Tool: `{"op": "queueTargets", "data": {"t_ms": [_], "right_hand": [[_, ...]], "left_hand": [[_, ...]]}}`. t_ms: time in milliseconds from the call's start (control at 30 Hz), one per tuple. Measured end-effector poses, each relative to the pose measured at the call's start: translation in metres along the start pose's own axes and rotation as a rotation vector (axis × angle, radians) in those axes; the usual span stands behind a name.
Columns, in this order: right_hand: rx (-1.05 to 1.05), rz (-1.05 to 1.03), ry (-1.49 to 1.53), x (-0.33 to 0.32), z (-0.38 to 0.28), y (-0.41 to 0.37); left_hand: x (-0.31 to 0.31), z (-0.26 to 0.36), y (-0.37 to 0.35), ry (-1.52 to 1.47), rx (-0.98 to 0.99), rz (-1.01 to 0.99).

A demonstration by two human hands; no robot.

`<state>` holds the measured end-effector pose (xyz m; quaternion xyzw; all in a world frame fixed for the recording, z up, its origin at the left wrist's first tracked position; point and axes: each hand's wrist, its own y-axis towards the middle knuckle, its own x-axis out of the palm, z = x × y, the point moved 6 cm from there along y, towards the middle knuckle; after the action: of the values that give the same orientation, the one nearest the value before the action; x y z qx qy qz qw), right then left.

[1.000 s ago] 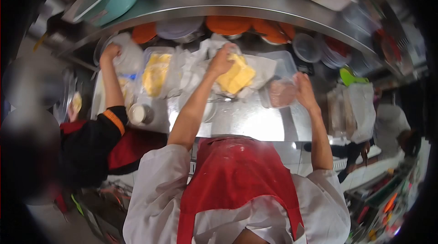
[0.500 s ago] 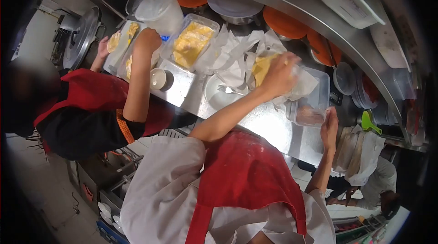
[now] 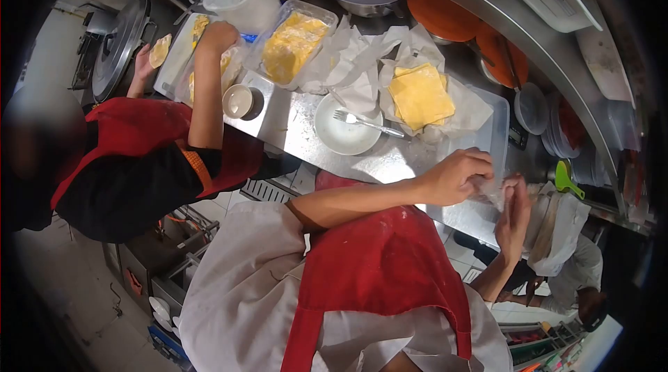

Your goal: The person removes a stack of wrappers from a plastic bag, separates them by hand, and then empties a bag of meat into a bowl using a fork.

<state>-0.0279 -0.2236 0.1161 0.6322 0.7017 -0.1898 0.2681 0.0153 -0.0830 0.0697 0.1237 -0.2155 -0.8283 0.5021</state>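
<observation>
My left hand point(image 3: 459, 176) and my right hand point(image 3: 513, 212) meet at the right of the counter, fingers pinched on thin clear plastic film point(image 3: 492, 192) stretched between them. A clear plastic container point(image 3: 495, 118) lies just beyond; my hands partly cover its near end. To its left, a stack of yellow square dough sheets point(image 3: 421, 97) rests on crumpled white paper point(image 3: 351, 69). A fork point(image 3: 372, 124) lies across a white bowl point(image 3: 334, 139) nearer to me.
A co-worker at left holds a pale dough piece point(image 3: 160, 50). Near them are a small cup point(image 3: 238, 100), a tub of floured yellow sheets point(image 3: 296, 48) and a white bucket point(image 3: 243, 0). Orange lids point(image 3: 442, 13) line the back, under a metal shelf edge. A green scoop point(image 3: 567, 177) sits right.
My left hand has left the yellow dough sheets and come right and nearer, onto the plastic film by my right hand. The sheets lie uncovered. The co-worker's dough piece has shifted slightly left.
</observation>
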Motion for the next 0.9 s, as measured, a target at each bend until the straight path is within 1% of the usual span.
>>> {"op": "queueTargets", "data": {"t_ms": [33, 67, 100, 133, 167, 200, 233, 300, 367, 400, 433, 467, 500, 533, 600, 700, 733, 833, 867, 900], "right_hand": [[0.003, -0.065, 0.083, 0.008, 0.002, 0.0], [0.005, -0.129, 0.167, 0.019, 0.007, -0.001], [0.006, -0.194, 0.25, 0.032, 0.014, -0.002], [-0.039, -0.217, 0.351, 0.043, 0.027, -0.006], [-0.035, -0.241, 0.303, 0.055, 0.03, -0.007], [-0.035, -0.268, 0.257, 0.068, 0.031, -0.008], [-0.038, -0.297, 0.215, 0.083, 0.034, -0.009], [-0.141, -0.366, -0.024, 0.107, 0.071, -0.026], [-0.02, -0.262, 0.065, 0.118, 0.067, -0.034], [-0.019, -0.283, 0.117, 0.123, 0.049, -0.028], [-0.014, -0.341, 0.089, 0.127, 0.047, -0.027], [-0.022, -0.278, 0.143, 0.131, 0.06, -0.028], [-0.052, -0.245, 0.156, 0.135, 0.05, -0.027], [-0.122, -0.201, 0.197, 0.137, 0.057, -0.03], [-0.096, -0.26, 0.194, 0.138, 0.057, -0.028], [-0.02, -0.404, 0.186, 0.144, 0.047, -0.028], [0.007, -0.45, 0.181, 0.147, 0.045, -0.029], [0.045, -0.539, 0.188, 0.149, 0.04, -0.03], [0.054, -0.553, 0.189, 0.15, 0.04, -0.03], [0.063, -0.57, 0.187, 0.151, 0.039, -0.028]], "left_hand": [[-0.004, 0.001, -0.009, -0.019, -0.061, 0.032], [-0.01, 0.0, -0.019, -0.001, -0.066, 0.089], [-0.013, -0.006, -0.03, 0.018, -0.124, 0.088], [-0.017, -0.014, -0.043, 0.037, -0.18, 0.09], [-0.022, -0.022, -0.055, 0.058, -0.238, 0.097], [-0.027, -0.026, -0.065, 0.098, -0.223, 0.091], [-0.026, -0.028, -0.075, 0.04, -0.215, 0.078], [-0.029, -0.024, -0.092, -0.042, -0.198, 0.066], [-0.029, -0.031, -0.108, 0.036, -0.188, 0.079], [-0.033, -0.032, -0.11, 0.019, -0.127, 0.097], [-0.029, -0.051, -0.121, 0.044, -0.111, 0.108], [-0.036, -0.047, -0.125, 0.108, -0.102, 0.085], [-0.04, -0.039, -0.121, 0.147, -0.089, 0.047], [-0.045, -0.032, -0.12, 0.222, -0.12, 0.084], [-0.048, -0.019, -0.124, 0.323, -0.177, 0.139], [-0.045, -0.026, -0.134, 0.408, -0.219, 0.194], [-0.042, -0.026, -0.137, 0.488, -0.202, 0.19], [-0.033, -0.033, -0.148, 0.509, -0.216, 0.101], [-0.032, -0.034, -0.15, 0.483, -0.247, 0.112], [-0.03, -0.036, -0.15, 0.443, -0.228, 0.138]]}}
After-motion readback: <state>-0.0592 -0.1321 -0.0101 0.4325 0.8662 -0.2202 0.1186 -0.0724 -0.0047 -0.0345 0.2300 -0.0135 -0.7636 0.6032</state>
